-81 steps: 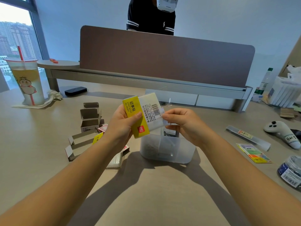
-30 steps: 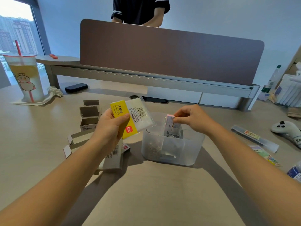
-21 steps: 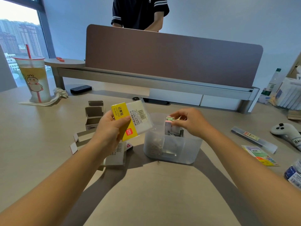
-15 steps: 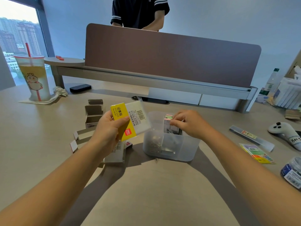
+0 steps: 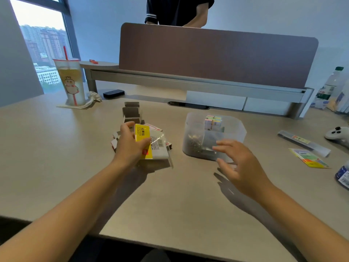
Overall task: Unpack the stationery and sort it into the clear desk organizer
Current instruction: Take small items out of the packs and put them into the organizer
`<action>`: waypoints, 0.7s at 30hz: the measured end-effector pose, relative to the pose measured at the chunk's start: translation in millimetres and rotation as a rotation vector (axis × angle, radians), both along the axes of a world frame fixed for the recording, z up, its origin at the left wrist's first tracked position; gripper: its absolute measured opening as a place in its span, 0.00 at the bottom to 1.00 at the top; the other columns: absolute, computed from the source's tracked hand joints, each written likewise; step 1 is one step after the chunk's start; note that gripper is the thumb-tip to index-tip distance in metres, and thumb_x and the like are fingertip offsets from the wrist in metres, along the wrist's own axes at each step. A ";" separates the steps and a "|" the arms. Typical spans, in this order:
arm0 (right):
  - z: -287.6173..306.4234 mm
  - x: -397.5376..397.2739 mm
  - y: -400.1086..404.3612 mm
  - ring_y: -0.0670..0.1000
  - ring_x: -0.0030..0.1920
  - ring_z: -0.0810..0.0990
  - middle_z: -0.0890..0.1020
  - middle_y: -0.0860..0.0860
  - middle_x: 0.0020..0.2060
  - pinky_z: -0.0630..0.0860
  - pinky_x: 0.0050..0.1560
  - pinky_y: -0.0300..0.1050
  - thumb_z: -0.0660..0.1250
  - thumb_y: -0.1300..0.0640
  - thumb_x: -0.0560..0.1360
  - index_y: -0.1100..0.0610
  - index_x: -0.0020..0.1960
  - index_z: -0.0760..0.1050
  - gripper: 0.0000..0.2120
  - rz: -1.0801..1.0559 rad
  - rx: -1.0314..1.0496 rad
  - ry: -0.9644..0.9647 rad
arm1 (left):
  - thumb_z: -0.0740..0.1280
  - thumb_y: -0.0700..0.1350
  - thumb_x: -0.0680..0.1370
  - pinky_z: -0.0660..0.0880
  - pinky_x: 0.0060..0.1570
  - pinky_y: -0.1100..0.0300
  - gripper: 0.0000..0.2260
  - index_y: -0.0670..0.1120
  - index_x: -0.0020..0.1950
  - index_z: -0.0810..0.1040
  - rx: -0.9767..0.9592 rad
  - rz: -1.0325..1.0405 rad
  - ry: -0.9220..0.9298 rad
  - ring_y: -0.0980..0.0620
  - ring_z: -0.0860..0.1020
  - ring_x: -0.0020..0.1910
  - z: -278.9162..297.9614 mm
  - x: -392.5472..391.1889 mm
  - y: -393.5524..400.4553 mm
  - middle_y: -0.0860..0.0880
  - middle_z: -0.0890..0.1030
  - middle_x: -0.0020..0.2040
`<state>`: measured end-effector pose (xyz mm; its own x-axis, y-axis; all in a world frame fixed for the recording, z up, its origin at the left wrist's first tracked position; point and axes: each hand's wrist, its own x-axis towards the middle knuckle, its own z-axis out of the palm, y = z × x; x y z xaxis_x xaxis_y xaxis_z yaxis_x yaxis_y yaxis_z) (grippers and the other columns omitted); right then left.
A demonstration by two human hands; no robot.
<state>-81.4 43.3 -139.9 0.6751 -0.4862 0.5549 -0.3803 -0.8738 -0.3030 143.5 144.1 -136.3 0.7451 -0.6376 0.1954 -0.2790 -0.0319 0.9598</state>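
At the near side of the clear organizer [image 5: 215, 137], the right hand [image 5: 239, 167] hovers above the desk [image 5: 56, 157], fingers spread and relaxed, holding nothing. Judgement: it is free because its load is delivered; a block of pastel sticky notes [image 5: 213, 122] stands upright in a rear compartment of the organizer. A front compartment holds a mass of small metal pieces, probably clips; too small to confirm.

Left hand [image 5: 132, 146]: fingers and thumb curled round a yellow-and-clear wrapper [image 5: 151, 142], held low over a pile of opened cardboard boxes [image 5: 132, 114]. Wrapper looks flat and slack, so likely empty; likely position reads as discarding onto the waste pile, away from the organizer.

Still unpacked, right of the organizer and well apart from it: a long clear sleeve [image 5: 304, 142] and a colourful flat packet [image 5: 309, 158]. Judgement: these come next.

Periphery: drink cup with straw [image 5: 70, 82] far left; white controller [image 5: 338, 134] far right.
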 end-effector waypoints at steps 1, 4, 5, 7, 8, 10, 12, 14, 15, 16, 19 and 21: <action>-4.5 -0.7 4.4 0.50 0.59 0.74 0.79 0.57 0.55 0.64 0.59 0.37 0.59 0.51 0.71 0.60 0.55 0.78 0.19 -0.005 0.037 0.036 | 0.65 0.37 0.74 0.74 0.45 0.58 0.25 0.42 0.67 0.59 0.035 0.027 -0.058 0.49 0.73 0.55 -4.0 0.1 1.7 0.40 0.71 0.64; -20.6 -2.2 9.2 0.49 0.67 0.67 0.71 0.52 0.66 0.59 0.62 0.34 0.61 0.52 0.75 0.56 0.65 0.70 0.19 0.013 0.144 0.229 | 0.67 0.38 0.73 0.69 0.54 0.56 0.25 0.41 0.66 0.61 0.150 0.121 -0.240 0.44 0.70 0.63 -9.2 -1.4 0.7 0.40 0.69 0.65; -24.4 -1.9 9.8 0.49 0.68 0.65 0.68 0.51 0.68 0.59 0.62 0.34 0.61 0.52 0.76 0.55 0.66 0.68 0.20 0.001 0.168 0.290 | 0.68 0.39 0.72 0.66 0.59 0.55 0.26 0.41 0.66 0.62 0.198 0.160 -0.318 0.43 0.67 0.65 -9.8 -1.8 0.5 0.40 0.67 0.67; -26.6 -1.1 11.8 0.49 0.69 0.64 0.67 0.50 0.69 0.58 0.64 0.35 0.59 0.51 0.76 0.54 0.68 0.66 0.20 -0.020 0.174 0.343 | 0.69 0.41 0.72 0.60 0.66 0.53 0.26 0.41 0.67 0.62 0.289 0.212 -0.484 0.42 0.62 0.67 -9.6 -4.3 4.2 0.40 0.62 0.68; -26.3 -0.7 12.5 0.49 0.69 0.63 0.67 0.50 0.69 0.57 0.65 0.36 0.58 0.51 0.77 0.54 0.68 0.65 0.21 -0.026 0.165 0.352 | 0.69 0.42 0.72 0.59 0.66 0.52 0.26 0.42 0.67 0.64 0.305 0.213 -0.571 0.42 0.61 0.67 -10.0 -5.6 7.1 0.41 0.62 0.69; -26.0 -0.4 13.5 0.49 0.69 0.63 0.67 0.50 0.69 0.58 0.66 0.38 0.58 0.51 0.77 0.54 0.68 0.65 0.20 -0.034 0.165 0.358 | 0.68 0.45 0.73 0.60 0.64 0.52 0.22 0.43 0.65 0.68 0.283 0.137 -0.744 0.43 0.63 0.66 -11.4 -10.3 14.9 0.42 0.65 0.67; -24.8 -0.9 15.2 0.49 0.68 0.64 0.68 0.51 0.68 0.59 0.66 0.38 0.58 0.51 0.77 0.54 0.68 0.65 0.20 -0.036 0.171 0.350 | 0.66 0.48 0.74 0.62 0.61 0.52 0.19 0.44 0.63 0.72 0.306 -0.024 -0.915 0.44 0.66 0.66 -14.9 -15.2 22.9 0.44 0.70 0.66; -24.2 -0.8 16.3 0.49 0.67 0.65 0.69 0.51 0.67 0.60 0.65 0.39 0.58 0.52 0.77 0.54 0.67 0.66 0.20 -0.031 0.165 0.343 | 0.62 0.55 0.75 0.60 0.65 0.53 0.22 0.48 0.66 0.70 0.471 -0.171 -1.056 0.47 0.64 0.68 -21.2 -16.6 27.8 0.48 0.69 0.69; -23.9 -0.4 16.6 0.50 0.67 0.66 0.69 0.51 0.67 0.60 0.64 0.39 0.58 0.52 0.77 0.54 0.67 0.66 0.20 -0.028 0.163 0.338 | 0.59 0.58 0.75 0.58 0.67 0.53 0.24 0.50 0.68 0.66 0.573 -0.217 -1.078 0.49 0.61 0.71 -23.8 -14.7 28.5 0.49 0.65 0.71; -23.6 -0.5 17.1 0.50 0.66 0.66 0.70 0.51 0.66 0.61 0.64 0.39 0.58 0.52 0.77 0.55 0.67 0.66 0.19 -0.025 0.164 0.334 | 0.58 0.60 0.75 0.55 0.70 0.52 0.27 0.51 0.70 0.62 0.654 -0.244 -1.066 0.49 0.57 0.73 -24.4 -12.3 27.7 0.49 0.62 0.73; -23.2 -1.2 17.7 0.49 0.65 0.67 0.71 0.50 0.65 0.62 0.62 0.38 0.58 0.52 0.77 0.55 0.67 0.67 0.19 -0.026 0.175 0.318 | 0.56 0.63 0.74 0.47 0.73 0.49 0.32 0.50 0.74 0.52 0.771 -0.250 -0.984 0.48 0.47 0.76 -24.2 -3.1 19.6 0.49 0.51 0.77; -23.3 -1.3 18.0 0.49 0.66 0.67 0.71 0.50 0.65 0.61 0.63 0.38 0.58 0.52 0.77 0.55 0.67 0.67 0.19 -0.026 0.182 0.317 | 0.56 0.64 0.74 0.44 0.73 0.48 0.35 0.50 0.75 0.48 0.785 -0.250 -0.966 0.48 0.43 0.76 -24.1 0.7 14.4 0.49 0.48 0.77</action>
<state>-82.7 61.3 -163.1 0.7856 -0.5772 0.2229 -0.5017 -0.8051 -0.3165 144.2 158.6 -160.4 0.3540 -0.9302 0.0972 -0.9327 -0.3434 0.1098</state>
